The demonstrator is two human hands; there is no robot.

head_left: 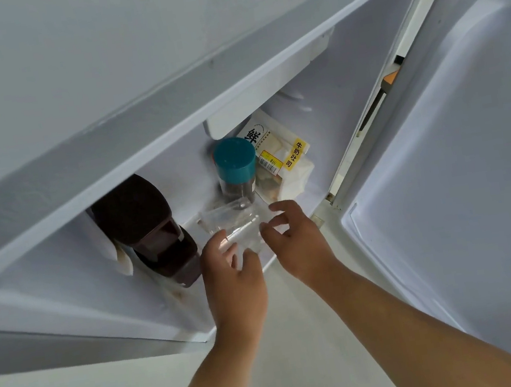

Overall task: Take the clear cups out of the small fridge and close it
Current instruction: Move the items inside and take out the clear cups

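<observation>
I have both hands at the open small fridge [62,288], reaching low because the clear cups [236,226] sit on its floor near the front edge. My left hand [232,279] curls its fingers around the near side of the cups; my right hand [297,236] has thumb and fingers narrowed against their far right side, so the grip is 2-handed. How many cups are stacked I cannot tell; the plastic blurs together. Just beyond stands a teal-lidded jar [236,166], a bread bag [282,159] behind it, a dark brown container [150,229] to the left. The door [474,160] hangs open right, partly cut off.
</observation>
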